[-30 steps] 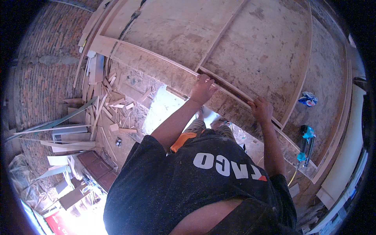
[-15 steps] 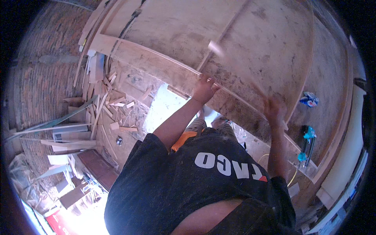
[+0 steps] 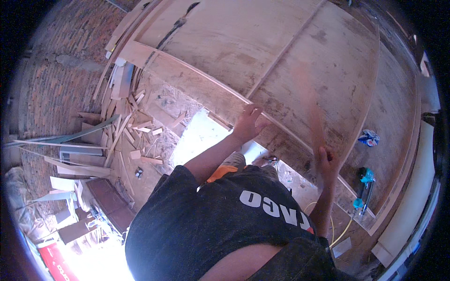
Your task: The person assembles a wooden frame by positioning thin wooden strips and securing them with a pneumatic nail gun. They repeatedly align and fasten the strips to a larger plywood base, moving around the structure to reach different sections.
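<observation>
A large wooden panel (image 3: 220, 44) with a frame lies in front of me. Along its near side runs a thin wooden strip (image 3: 206, 76). My left hand (image 3: 246, 123) rests at this strip, its fingertips touching it and its thumb spread apart. Farther right, my right hand (image 3: 326, 161) is closed round the wooden handle of a hammer (image 3: 316, 124), raised over the panel. Motion blurs the hammer, and its head cannot be made out now. A crosspiece (image 3: 286, 52) meets the strip close to my left fingertips.
A teal nail gun (image 3: 365, 180) with a yellow hose (image 3: 346, 232) lies on the right of the panel, below a crumpled blue-and-white packet (image 3: 369, 137). Wood offcuts (image 3: 136, 124) litter the floor at left beside a brick wall (image 3: 56, 89). A pale roll (image 3: 412, 187) stands far right.
The hammer has swung up from lower over the panel, nearer the crosspiece, and now points away from me. My left hand stays at the strip, its thumb more spread. The view has shifted slightly.
</observation>
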Action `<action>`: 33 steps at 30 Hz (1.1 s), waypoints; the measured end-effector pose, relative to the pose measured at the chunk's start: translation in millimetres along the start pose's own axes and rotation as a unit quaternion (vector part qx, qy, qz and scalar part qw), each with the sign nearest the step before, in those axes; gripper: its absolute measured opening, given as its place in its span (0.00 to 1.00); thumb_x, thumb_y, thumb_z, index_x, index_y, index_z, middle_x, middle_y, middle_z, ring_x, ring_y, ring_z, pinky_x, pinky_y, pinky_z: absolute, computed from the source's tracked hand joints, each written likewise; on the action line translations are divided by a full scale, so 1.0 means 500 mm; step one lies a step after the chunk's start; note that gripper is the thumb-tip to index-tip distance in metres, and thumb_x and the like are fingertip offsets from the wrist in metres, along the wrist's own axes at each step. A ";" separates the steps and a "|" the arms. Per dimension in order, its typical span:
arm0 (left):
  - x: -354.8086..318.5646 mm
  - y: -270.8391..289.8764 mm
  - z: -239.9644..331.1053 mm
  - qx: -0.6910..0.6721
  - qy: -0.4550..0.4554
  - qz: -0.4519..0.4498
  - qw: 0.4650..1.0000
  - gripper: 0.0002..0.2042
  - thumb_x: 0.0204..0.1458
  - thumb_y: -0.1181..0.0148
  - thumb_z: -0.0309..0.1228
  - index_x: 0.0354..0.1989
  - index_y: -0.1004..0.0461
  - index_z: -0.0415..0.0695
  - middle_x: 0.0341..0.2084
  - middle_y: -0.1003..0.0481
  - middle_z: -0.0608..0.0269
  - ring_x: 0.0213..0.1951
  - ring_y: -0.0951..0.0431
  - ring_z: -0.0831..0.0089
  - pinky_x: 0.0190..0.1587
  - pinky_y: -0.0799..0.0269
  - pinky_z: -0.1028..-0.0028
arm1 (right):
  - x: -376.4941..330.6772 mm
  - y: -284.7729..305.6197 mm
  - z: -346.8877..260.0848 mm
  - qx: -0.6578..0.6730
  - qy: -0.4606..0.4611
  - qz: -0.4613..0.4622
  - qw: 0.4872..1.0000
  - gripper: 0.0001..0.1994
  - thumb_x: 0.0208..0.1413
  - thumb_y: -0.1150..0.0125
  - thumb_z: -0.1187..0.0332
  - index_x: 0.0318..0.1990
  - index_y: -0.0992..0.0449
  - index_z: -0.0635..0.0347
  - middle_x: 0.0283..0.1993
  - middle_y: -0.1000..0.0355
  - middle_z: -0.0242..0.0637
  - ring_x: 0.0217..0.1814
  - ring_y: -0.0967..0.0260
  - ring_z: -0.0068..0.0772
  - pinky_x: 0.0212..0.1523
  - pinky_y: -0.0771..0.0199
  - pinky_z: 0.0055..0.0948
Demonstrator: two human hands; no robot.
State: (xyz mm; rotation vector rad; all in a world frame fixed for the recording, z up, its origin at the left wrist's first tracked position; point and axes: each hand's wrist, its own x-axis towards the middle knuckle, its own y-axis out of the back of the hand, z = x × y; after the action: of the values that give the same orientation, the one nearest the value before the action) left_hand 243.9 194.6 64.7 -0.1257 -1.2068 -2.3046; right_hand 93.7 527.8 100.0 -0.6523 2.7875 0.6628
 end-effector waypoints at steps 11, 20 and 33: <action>-0.025 0.179 -0.071 -0.085 0.144 -0.280 0.945 0.23 0.56 0.38 0.52 0.35 0.20 0.40 0.33 0.20 0.49 0.38 0.19 0.52 0.43 0.24 0.58 | -0.115 -0.283 -0.153 -0.031 0.024 -0.075 0.996 0.13 0.58 0.34 0.67 0.46 0.20 0.66 0.38 0.20 0.34 0.40 0.26 0.24 0.43 0.25 0.29; -0.121 0.379 -0.443 -0.088 0.161 -0.227 0.957 0.17 0.54 0.34 0.47 0.38 0.17 0.45 0.30 0.19 0.55 0.37 0.18 0.57 0.44 0.23 0.61 | -0.073 -0.554 -0.354 -0.034 0.072 -0.092 0.993 0.15 0.64 0.39 0.62 0.52 0.24 0.63 0.43 0.22 0.35 0.44 0.27 0.29 0.48 0.26 0.32; -0.617 0.497 -0.923 0.188 0.234 -0.258 0.918 0.24 0.60 0.46 0.54 0.37 0.17 0.42 0.35 0.19 0.46 0.41 0.19 0.47 0.47 0.25 0.53 | 0.337 -0.898 -0.524 -0.114 0.333 -0.105 0.930 0.17 0.67 0.44 0.62 0.60 0.32 0.48 0.45 0.24 0.49 0.48 0.24 0.48 0.51 0.26 0.43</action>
State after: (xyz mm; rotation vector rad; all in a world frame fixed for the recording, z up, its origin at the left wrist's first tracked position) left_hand 703.2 -156.1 -124.9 0.9309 -1.5068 -2.2550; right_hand 128.6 -17.2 111.1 -1.4397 3.1737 0.8555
